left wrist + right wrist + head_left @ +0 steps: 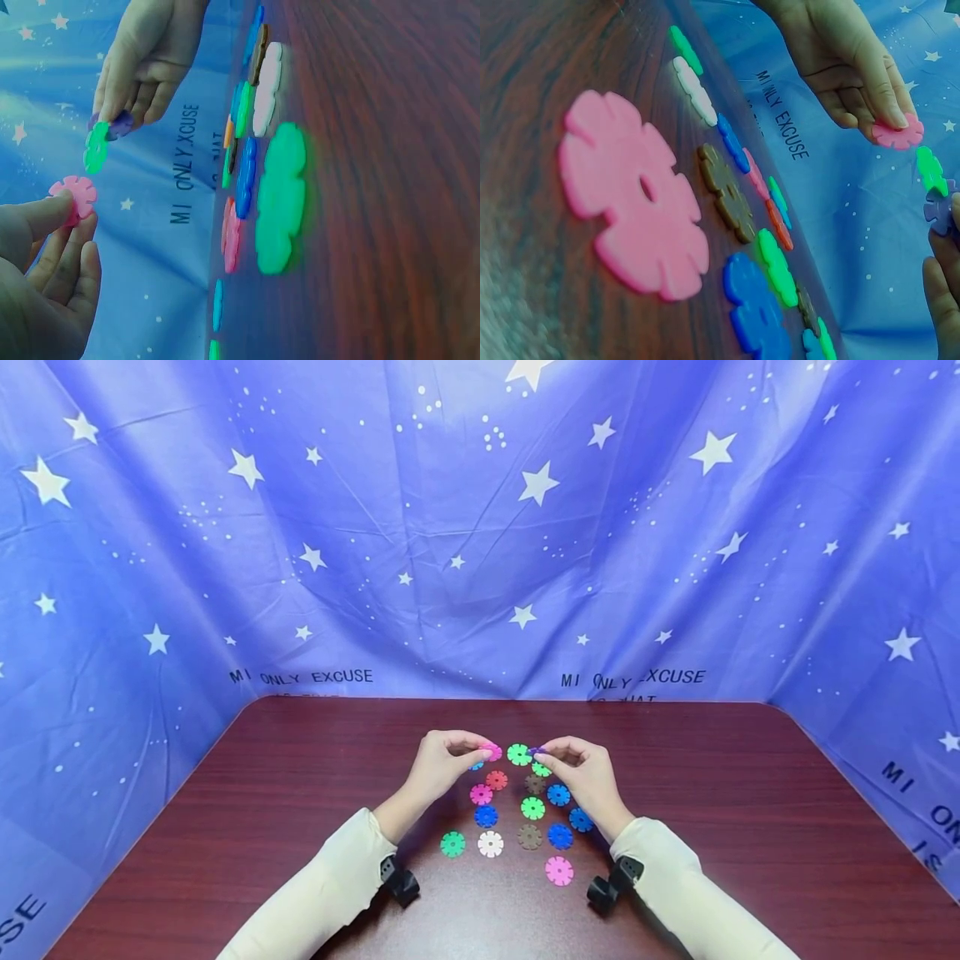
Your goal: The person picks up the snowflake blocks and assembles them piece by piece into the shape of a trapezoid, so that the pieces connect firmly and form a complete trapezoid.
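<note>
Tabletop (pixel 300 860) carries loose discs (pixel 482 816). Above it, left hand (pixel 442 764) pinches pink disc (pixel 492 751); slim gap; right hand (pixel 583 768) pinches purple disc (pixel 937 213) joined to green disc (pixel 517 757), pair's long axis sideways, green end leftward. Far edge (pixel 390 699) beyond.

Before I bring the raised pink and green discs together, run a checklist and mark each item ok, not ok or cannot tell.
1. Left hand has its disc: ok, it pinches the pink disc.
2. Right hand has its disc: ok, it pinches the purple disc.
3. Purple disc meets the raised green disc: ok, they touch; how firmly they are joined is unclear.
4. Pink disc touching the raised green disc: not ok, a gap shows between them.
5. Pink and green discs lined up edge to edge: cannot tell, their exact angles are unclear.
6. Raised discs off the table: ok, all three.
</note>
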Tool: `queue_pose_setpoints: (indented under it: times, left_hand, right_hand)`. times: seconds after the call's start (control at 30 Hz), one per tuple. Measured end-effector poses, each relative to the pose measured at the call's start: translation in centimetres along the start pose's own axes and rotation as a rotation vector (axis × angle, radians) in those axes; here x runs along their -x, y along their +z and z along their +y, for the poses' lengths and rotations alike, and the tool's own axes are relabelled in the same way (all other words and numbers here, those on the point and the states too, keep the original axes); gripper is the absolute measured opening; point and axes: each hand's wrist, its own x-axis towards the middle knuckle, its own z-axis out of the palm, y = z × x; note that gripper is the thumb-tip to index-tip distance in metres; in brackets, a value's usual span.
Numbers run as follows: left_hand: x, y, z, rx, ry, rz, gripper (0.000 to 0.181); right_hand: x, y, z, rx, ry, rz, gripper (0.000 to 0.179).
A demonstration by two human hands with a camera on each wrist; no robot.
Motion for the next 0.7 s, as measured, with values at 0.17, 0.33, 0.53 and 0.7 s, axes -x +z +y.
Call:
queue_pose_setpoints:
  times: [0.17,0.33,0.53,0.7]
  left_hand:
    - [0.00,0.34,0.18,-0.005,0.005,0.005,0.014]
    - [-0.05,0.46,0.23,0.011,-0.004,0.007,0.015]
    - [-0.01,0.64,0.16,0.024,0.008,0.008,0.015]
    - [-0.04,1.07,0.02,0.032,0.025,0.023,0.014]
  right_hand:
    - [0.02,0.06,-0.09,-0.009,-0.003,-0.008,0.009]
    - [0.02,0.05,-0.21,-0.012,-0.010,-0.005,0.008]
    - [0.02,0.17,-0.27,-0.013,-0.008,-0.010,0.009]
    - [0.10,0.22,-0.20,-0.006,-0.006,-0.010,0.009]
